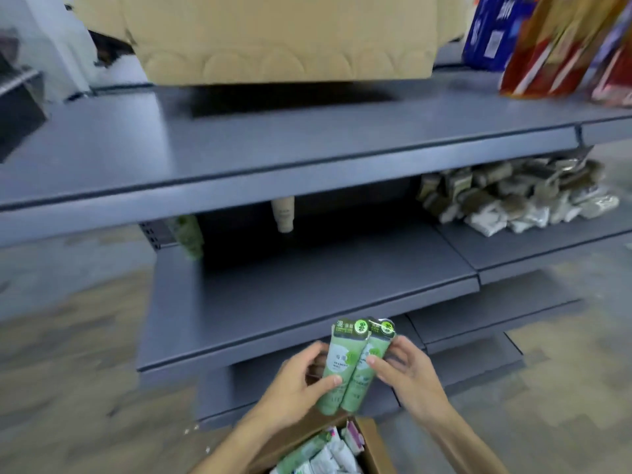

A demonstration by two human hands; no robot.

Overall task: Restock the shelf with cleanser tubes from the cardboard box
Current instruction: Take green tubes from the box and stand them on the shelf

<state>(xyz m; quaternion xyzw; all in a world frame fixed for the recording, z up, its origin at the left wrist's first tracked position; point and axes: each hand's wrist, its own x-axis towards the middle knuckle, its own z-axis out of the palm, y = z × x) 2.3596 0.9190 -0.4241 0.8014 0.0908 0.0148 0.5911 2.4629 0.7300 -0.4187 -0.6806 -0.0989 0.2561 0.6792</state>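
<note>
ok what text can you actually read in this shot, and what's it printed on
"SEAWEED": partly legible, on the left green tube held in both hands.
Chinese characters at the top of the green tubes: too blurred to read.
Blue pack on the top shelf: white lettering and a square code, unreadable.
Cream tube on the middle shelf: print too small.
Tubes in the cardboard box: illegible.

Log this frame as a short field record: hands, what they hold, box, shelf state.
left hand: grips the two green tubes from the left
right hand: grips the same tubes from the right
tubes: side by side, crimped ends up
cardboard box: open below the hands, more tubes inside
middle shelf: mostly bare; a green tube and a beige tube at the back
top shelf: large carton
</note>
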